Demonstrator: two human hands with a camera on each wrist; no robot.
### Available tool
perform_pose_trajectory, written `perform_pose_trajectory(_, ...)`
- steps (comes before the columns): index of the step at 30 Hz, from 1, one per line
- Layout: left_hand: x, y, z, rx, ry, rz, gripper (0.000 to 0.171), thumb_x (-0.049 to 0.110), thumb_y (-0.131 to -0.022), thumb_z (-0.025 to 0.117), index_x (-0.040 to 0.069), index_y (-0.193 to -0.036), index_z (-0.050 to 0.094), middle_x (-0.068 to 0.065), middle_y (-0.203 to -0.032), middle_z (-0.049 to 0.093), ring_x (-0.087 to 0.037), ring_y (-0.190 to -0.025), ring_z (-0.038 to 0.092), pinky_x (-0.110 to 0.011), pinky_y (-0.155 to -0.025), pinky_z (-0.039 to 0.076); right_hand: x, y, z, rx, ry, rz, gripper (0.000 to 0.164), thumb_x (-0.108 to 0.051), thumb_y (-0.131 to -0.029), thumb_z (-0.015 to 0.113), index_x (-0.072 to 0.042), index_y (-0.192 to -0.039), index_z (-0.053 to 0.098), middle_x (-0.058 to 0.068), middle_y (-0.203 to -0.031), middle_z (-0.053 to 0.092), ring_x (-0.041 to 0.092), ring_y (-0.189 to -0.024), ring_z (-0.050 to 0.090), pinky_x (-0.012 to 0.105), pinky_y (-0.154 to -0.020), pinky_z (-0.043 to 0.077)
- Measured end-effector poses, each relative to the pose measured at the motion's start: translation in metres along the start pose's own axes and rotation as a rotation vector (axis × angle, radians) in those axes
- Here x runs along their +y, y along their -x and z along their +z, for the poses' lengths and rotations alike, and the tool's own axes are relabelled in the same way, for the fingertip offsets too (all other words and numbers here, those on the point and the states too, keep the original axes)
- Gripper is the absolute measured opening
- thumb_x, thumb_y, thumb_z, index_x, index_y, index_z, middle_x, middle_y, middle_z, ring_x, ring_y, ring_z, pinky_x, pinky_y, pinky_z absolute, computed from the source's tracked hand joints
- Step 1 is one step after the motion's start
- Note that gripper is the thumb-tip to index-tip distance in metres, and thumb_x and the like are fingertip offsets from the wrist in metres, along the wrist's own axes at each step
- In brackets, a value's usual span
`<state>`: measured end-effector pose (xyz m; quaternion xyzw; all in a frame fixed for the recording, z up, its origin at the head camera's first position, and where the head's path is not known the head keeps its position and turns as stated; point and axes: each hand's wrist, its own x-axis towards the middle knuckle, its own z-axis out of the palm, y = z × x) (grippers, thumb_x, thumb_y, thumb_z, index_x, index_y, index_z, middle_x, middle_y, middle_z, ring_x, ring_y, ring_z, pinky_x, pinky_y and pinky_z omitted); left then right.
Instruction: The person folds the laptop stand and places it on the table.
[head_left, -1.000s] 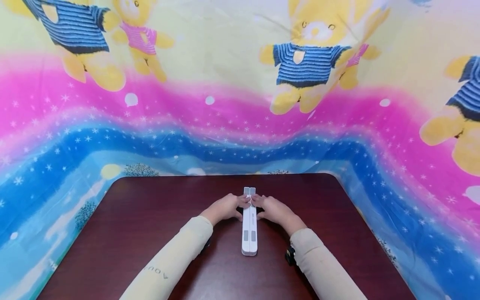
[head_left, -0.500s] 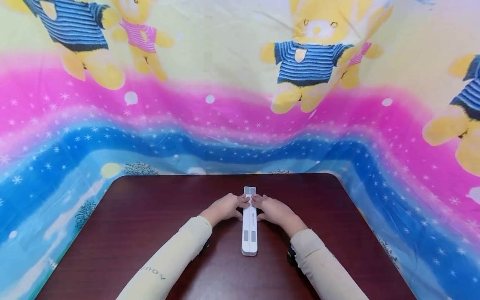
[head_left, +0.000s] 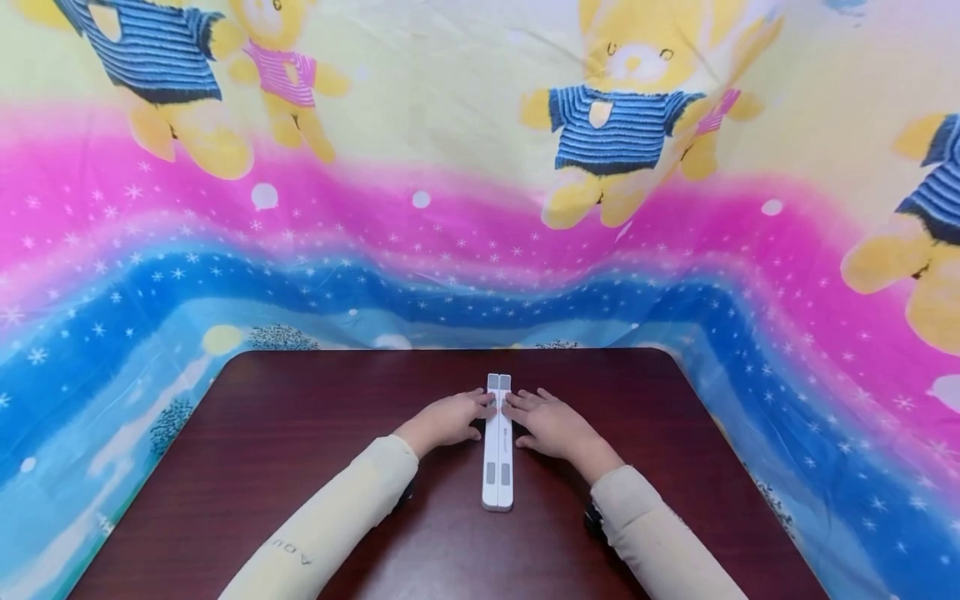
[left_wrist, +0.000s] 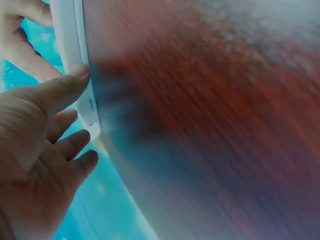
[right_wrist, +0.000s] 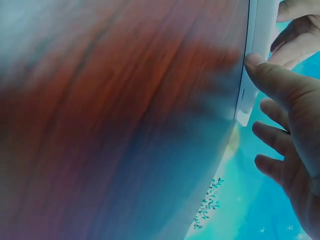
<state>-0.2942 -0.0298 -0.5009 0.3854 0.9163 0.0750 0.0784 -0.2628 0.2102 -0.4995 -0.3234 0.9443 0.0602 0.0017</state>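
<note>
A folded white laptop stand (head_left: 504,454) with grey pads lies lengthwise on the table, its two bars side by side. From its left, my left hand (head_left: 450,418) rests fingertips on the far half of the stand. My right hand (head_left: 553,427) does the same from the right, fingers spread and fairly straight. In the left wrist view the left thumb (left_wrist: 75,77) is right at the side of the stand (left_wrist: 70,40). The right wrist view has the right thumb (right_wrist: 262,67) at the opposite side of the stand (right_wrist: 262,30), other fingers loosely extended.
The dark red-brown wooden table (head_left: 300,392) has rounded far corners. Behind and beside it hangs a cloth (head_left: 450,250) printed with bears, in pink, blue and yellow. Pale sleeves (head_left: 322,521) cover both forearms.
Both hands have loosened a little: the fingers are more spread and the right hand has drawn slightly outward. The stand has stayed almost in place.
</note>
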Motion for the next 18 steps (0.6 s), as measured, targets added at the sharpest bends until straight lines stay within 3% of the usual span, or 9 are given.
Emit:
perform_pose_trajectory(5,0.002,0.009,-0.009,0.082,-0.062,0.031,0.051,0.034,-0.097,0.072,0.017,-0.144,0.061,-0.007,-0.160,0.044,-0.028,-0.148,0.041,-0.041,-0.119,0.039,0.004,0.013,-0.002,0.086,0.064,-0.019,0.066,-0.041,-0.093,0.075,-0.022,-0.152,0.052,0.005,-0.160,0.045,0.029,-0.145,0.045,0.054,-0.120,0.034)
perform_pose_trajectory(9,-0.002,0.020,-0.019,0.133,-0.075,0.046,0.052,0.040,-0.098,0.070,0.015,-0.142,0.063,-0.008,-0.157,0.048,-0.029,-0.147,0.043,-0.041,-0.120,0.037,0.006,0.026,-0.002,0.156,0.052,-0.025,0.065,-0.040,-0.093,0.075,-0.020,-0.151,0.054,0.006,-0.159,0.046,0.031,-0.144,0.047,0.055,-0.118,0.036)
perform_pose_trajectory(14,-0.008,0.042,-0.027,0.191,-0.133,-0.012,0.054,0.048,-0.097,0.068,0.015,-0.140,0.065,-0.008,-0.154,0.052,-0.030,-0.145,0.045,-0.046,-0.121,0.034,0.009,0.043,-0.003,0.196,0.030,-0.040,0.067,-0.047,-0.092,0.075,-0.021,-0.150,0.055,0.007,-0.162,0.042,0.033,-0.146,0.044,0.056,-0.119,0.035)
perform_pose_trajectory(18,-0.012,0.061,-0.025,0.233,-0.148,-0.060,0.058,0.051,-0.096,0.068,0.015,-0.141,0.065,-0.008,-0.153,0.053,-0.032,-0.145,0.045,-0.049,-0.121,0.033,0.015,0.056,-0.004,0.205,0.040,-0.049,0.067,-0.051,-0.091,0.073,-0.021,-0.149,0.056,0.009,-0.165,0.036,0.036,-0.149,0.039,0.057,-0.120,0.032)
